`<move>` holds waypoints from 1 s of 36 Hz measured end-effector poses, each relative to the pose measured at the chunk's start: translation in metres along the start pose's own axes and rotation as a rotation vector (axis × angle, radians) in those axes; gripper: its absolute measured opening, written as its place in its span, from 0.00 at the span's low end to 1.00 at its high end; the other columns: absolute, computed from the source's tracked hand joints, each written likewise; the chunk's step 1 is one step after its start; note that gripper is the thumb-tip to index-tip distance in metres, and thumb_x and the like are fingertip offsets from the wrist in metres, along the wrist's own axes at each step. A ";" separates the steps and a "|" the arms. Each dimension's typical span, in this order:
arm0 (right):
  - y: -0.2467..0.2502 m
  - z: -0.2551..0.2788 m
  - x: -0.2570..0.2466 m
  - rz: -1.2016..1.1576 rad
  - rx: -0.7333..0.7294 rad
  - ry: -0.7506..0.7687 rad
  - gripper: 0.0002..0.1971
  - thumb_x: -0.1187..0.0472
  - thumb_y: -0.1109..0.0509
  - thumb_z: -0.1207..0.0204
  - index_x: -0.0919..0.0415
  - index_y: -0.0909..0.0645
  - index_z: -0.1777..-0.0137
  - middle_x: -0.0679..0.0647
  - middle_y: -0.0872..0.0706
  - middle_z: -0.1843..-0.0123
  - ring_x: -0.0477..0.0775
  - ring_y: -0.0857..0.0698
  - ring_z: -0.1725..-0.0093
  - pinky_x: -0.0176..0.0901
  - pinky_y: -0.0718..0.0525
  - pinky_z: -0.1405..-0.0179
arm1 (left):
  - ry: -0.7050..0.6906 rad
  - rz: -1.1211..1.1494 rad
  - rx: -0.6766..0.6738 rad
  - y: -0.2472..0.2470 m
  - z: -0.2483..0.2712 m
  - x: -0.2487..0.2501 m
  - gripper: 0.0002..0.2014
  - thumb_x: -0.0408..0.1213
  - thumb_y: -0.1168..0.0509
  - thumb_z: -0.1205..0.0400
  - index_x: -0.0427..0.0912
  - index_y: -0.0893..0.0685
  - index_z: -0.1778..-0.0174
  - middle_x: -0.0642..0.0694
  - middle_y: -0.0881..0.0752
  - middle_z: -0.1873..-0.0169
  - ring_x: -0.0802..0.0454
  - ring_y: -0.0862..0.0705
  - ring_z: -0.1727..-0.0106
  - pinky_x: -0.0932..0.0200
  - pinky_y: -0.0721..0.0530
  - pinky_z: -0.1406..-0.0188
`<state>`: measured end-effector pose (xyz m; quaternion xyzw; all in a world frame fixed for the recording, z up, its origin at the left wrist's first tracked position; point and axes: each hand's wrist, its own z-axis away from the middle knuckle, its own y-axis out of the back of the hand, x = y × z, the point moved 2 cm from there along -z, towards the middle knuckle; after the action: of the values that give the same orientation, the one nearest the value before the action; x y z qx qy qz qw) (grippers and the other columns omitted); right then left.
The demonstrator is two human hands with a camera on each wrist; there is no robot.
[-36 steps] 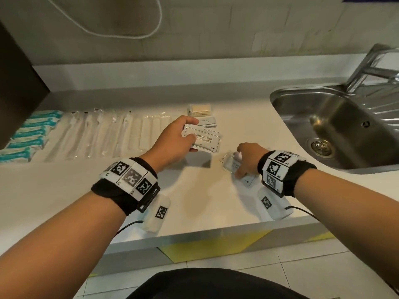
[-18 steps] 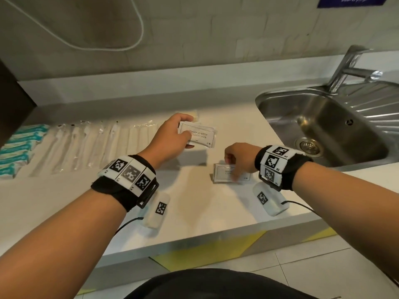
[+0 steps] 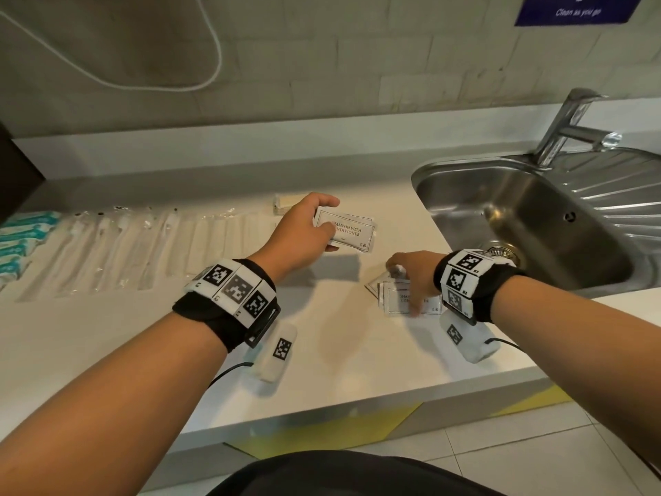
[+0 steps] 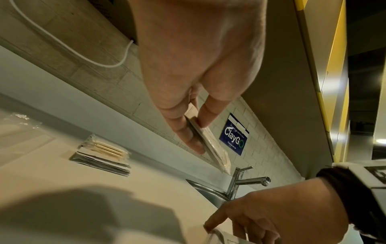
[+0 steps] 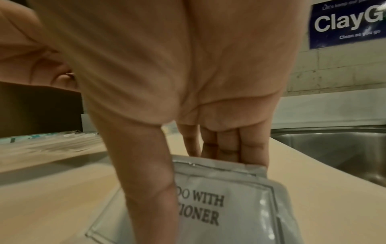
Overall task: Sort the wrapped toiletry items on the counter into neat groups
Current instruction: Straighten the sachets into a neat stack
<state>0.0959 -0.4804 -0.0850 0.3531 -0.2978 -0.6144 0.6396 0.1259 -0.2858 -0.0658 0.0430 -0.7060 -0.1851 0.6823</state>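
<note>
Head view: left grip (image 3: 304, 232) pinches a sachet stack (image 3: 352, 232) above the bench (image 3: 343, 352). Right grip (image 3: 411, 277) pinches loose sachets (image 3: 402, 302) lying flat, nearer and rightward of it, long axis crosswise.

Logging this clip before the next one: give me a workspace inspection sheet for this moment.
Surface: pale counter, items laid along its back.
Job's things: held sachet stack; counter sachets; teal packets and clear-wrapped items in rows; small stack near wall.
Clutter: nothing seen.
Grips: left hand pinches the held sachet stack above the counter; right hand grips the counter sachets, thumb on top.
Cables: white cable on wall; wrist leads.
Surroundings: steel sink, tap, blue sign.
</note>
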 end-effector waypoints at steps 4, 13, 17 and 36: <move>0.001 -0.006 0.002 0.032 0.052 0.004 0.46 0.57 0.12 0.43 0.55 0.31 0.25 0.55 0.24 0.30 0.59 0.21 0.34 0.49 0.20 0.36 | 0.007 -0.003 -0.008 -0.004 -0.001 -0.003 0.17 0.25 0.41 0.14 0.46 0.22 0.33 0.44 0.18 0.35 0.46 0.13 0.39 0.58 0.09 0.51; 0.006 -0.005 -0.001 0.217 0.069 0.018 0.42 0.48 0.12 0.47 0.58 0.23 0.32 0.55 0.27 0.35 0.60 0.18 0.40 0.51 0.15 0.43 | 0.044 -0.014 -0.006 0.003 0.003 -0.010 0.17 0.24 0.41 0.14 0.46 0.23 0.33 0.44 0.19 0.34 0.46 0.13 0.39 0.59 0.10 0.52; 0.006 -0.003 -0.005 0.271 0.068 0.054 0.40 0.47 0.14 0.42 0.58 0.24 0.31 0.55 0.26 0.34 0.59 0.19 0.38 0.48 0.18 0.45 | 0.052 -0.017 0.002 0.007 0.006 -0.013 0.17 0.24 0.41 0.15 0.48 0.23 0.34 0.44 0.19 0.33 0.47 0.13 0.40 0.62 0.10 0.55; -0.018 0.007 -0.071 -0.009 0.091 0.457 0.13 0.65 0.27 0.27 0.60 0.25 0.46 0.57 0.17 0.47 0.58 0.18 0.49 0.46 0.21 0.51 | 0.063 -0.112 0.031 0.030 0.021 -0.027 0.26 0.24 0.42 0.15 0.50 0.29 0.22 0.46 0.18 0.32 0.48 0.14 0.39 0.48 0.11 0.42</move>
<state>0.0750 -0.4101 -0.0917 0.5127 -0.1712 -0.5074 0.6711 0.1127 -0.2456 -0.0817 0.0988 -0.6836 -0.2105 0.6918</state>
